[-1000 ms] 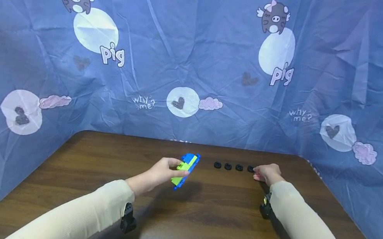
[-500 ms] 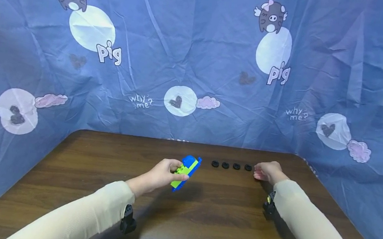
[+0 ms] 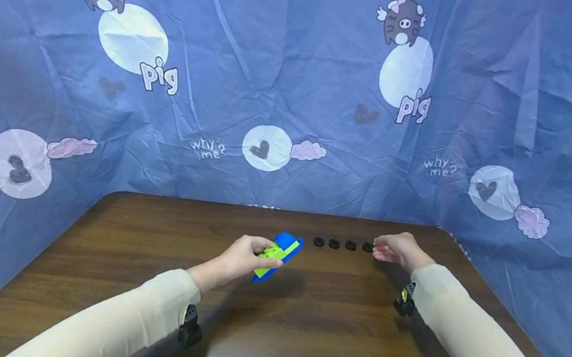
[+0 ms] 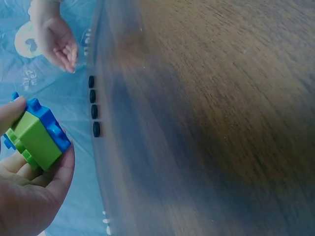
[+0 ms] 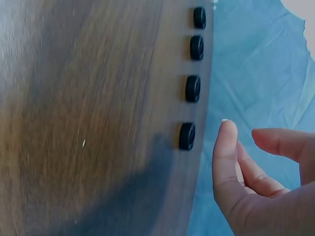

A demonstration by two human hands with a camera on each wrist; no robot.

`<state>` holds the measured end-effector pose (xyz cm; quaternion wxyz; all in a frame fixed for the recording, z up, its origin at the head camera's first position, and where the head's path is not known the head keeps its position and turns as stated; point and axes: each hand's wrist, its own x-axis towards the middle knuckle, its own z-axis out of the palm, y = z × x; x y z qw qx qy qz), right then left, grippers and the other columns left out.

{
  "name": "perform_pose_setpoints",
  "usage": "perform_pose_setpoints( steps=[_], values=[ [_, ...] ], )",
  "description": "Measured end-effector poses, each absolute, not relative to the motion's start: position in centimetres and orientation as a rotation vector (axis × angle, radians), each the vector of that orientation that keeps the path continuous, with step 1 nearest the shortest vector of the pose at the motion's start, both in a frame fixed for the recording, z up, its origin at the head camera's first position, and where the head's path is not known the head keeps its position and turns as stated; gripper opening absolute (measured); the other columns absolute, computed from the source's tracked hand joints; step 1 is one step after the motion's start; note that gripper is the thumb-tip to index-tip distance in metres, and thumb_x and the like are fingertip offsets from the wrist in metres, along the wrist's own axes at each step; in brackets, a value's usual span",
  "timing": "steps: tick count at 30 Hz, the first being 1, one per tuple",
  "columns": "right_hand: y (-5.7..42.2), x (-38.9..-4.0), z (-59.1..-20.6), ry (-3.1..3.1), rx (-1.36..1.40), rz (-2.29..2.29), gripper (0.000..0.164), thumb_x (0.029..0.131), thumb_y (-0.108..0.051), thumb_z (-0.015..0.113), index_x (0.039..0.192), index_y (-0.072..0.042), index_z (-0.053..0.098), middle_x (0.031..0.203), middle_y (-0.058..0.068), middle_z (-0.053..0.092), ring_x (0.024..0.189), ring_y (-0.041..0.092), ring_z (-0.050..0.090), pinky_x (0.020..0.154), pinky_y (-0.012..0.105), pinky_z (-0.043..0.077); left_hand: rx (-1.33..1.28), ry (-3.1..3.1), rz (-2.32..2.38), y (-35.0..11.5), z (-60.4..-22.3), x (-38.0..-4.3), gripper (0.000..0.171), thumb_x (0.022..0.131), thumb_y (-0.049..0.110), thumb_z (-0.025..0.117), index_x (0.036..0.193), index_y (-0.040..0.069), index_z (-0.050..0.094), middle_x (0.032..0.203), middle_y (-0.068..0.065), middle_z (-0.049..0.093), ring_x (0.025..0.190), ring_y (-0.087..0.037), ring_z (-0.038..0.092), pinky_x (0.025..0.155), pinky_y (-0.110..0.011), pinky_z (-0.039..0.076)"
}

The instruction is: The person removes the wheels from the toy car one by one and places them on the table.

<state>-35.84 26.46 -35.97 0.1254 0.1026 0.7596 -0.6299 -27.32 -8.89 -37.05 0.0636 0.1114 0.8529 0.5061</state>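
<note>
My left hand (image 3: pixel 239 260) grips a small lime-green and blue toy-brick build (image 3: pixel 278 254) above the table, thumb on one side and fingers on the other. In the left wrist view, the green block (image 4: pixel 37 142) sits against a studded blue base (image 4: pixel 48 123). Several black toy wheels (image 3: pixel 350 245) lie in a row at the far side of the table. By the row's right end hovers my right hand (image 3: pixel 397 251), fingers loosely bent and holding nothing. The right wrist view shows its thumb and fingertips apart, beside the nearest wheel (image 5: pixel 187 136).
A brown wood-grain table (image 3: pixel 301 331) spreads under both arms. Its far edge runs close behind the wheels. Blue cloth (image 3: pixel 286 74) with pig and heart prints hangs behind and at both sides.
My right hand's fingertips have come off the rightmost wheel and lifted slightly, leaving it in the row. The brick build has tilted a little in my left hand. The head view has shifted slightly.
</note>
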Motion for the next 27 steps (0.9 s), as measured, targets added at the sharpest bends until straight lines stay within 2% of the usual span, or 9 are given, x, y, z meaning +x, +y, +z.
perform_pose_setpoints(
  steps=[6,14,22,27],
  values=[
    [25.4,-35.3,-35.4,2.197,0.256,-1.816,0.021,0.092,0.002,0.054,0.109,0.015,0.055,0.067,0.005,0.066,0.058,0.010,0.066,0.064,0.024,0.058,0.325,2.592,1.556,-8.6,-36.9,-27.6,0.049,0.084,0.022,0.076,0.125,-0.001,0.060,0.118,-0.016,0.067,0.100,-0.021,0.065,0.080,-0.035,0.056],
    [23.6,-34.7,-34.3,2.164,0.210,-1.815,0.011,0.091,0.003,0.056,0.099,0.010,0.057,0.064,0.005,0.066,0.056,0.011,0.066,0.062,0.025,0.058,0.315,2.583,1.582,-8.3,-36.8,-27.7,0.050,0.084,0.022,0.077,0.125,-0.002,0.059,0.118,-0.020,0.066,0.102,-0.024,0.066,0.079,-0.036,0.057],
    [21.2,-33.6,-33.4,2.186,0.048,-1.764,0.033,0.092,0.001,0.056,0.118,0.021,0.051,0.067,0.004,0.067,0.059,0.009,0.066,0.062,0.022,0.057,0.324,2.591,1.603,-8.4,-36.6,-27.5,0.048,0.084,0.020,0.077,0.123,-0.001,0.061,0.116,-0.019,0.068,0.098,-0.022,0.066,0.078,-0.038,0.057],
    [20.1,-33.3,-33.3,2.172,-0.059,-1.738,0.039,0.093,-0.001,0.056,0.123,0.023,0.048,0.074,0.006,0.068,0.063,0.010,0.067,0.066,0.024,0.057,0.349,2.608,1.589,-8.6,-36.0,-27.3,0.048,0.084,0.020,0.077,0.124,0.000,0.062,0.116,-0.016,0.068,0.096,-0.020,0.064,0.076,-0.035,0.056]
  ],
)
